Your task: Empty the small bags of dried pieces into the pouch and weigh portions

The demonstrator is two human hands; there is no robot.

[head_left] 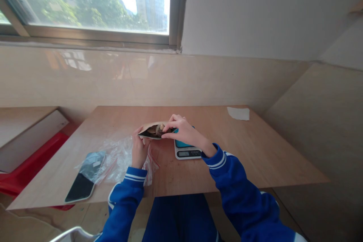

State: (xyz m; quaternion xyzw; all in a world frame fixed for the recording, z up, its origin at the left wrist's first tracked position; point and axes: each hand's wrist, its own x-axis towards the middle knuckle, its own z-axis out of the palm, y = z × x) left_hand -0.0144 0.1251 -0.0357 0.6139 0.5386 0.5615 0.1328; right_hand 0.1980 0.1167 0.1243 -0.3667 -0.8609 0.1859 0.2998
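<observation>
Both hands are raised a little above the middle of the wooden desk (241, 151), and between them they hold a brown paper pouch (154, 129) with its mouth open toward the camera. The left hand (138, 147) is closed around the pouch's left end, gripping it from below. The right hand (181, 130) pinches the right side of the pouch's upper edge with fingers bent, and its fingertips sit at the opening. Dark and pale bits show inside the pouch, too small to tell what they are.

Just beside the right wrist, on the desk, stands a small kitchen scale (185, 150) with a blue top and a white front bearing a display; the right hand partly covers it. To the left of the left hand lies a crumpled heap of clear plastic bags (116, 157) with red strips along their edges. At the near left edge of the desk a phone (81, 188) lies with its dark screen up, partly under the plastic. A white slip of paper (238, 113) rests at the far right of the desk, well apart from the hands.
</observation>
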